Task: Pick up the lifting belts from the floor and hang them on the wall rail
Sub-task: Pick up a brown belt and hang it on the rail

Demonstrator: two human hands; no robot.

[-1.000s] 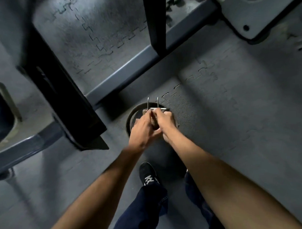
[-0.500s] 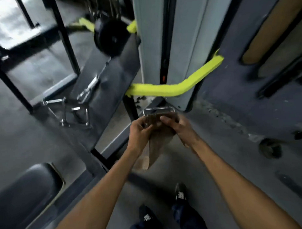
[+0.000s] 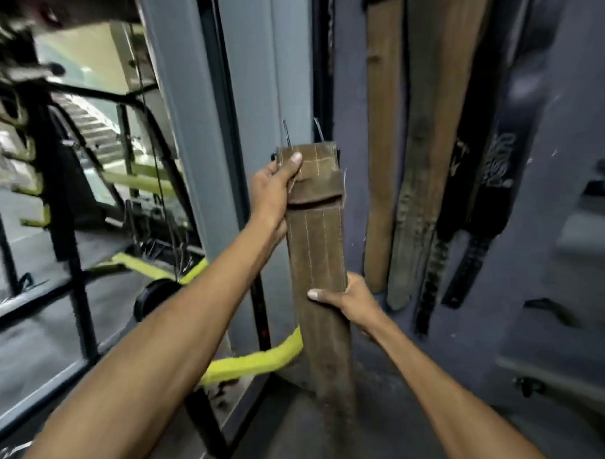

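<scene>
The dark wall (image 3: 548, 152) filled the right side, and several belts (image 3: 385, 123) hung flat against it near its left edge, brown ones beside black ones, their tops cut off by the frame so the rail itself was out of sight; left of the wall stood a grey machine column (image 3: 254, 76). The brown lifting belt (image 3: 317, 246) was off the floor, held upright in front of the column, just left of the hung ones, probably so its top could be raised to the rail. The left hand (image 3: 270, 192) gripped its top edge, thumb pressed on the face, fingers hidden behind; the right hand (image 3: 355, 301) clasped it lower down, thumb across the front, likely steadying the loose length; two buckle prongs (image 3: 285, 132) stood above the top.
</scene>
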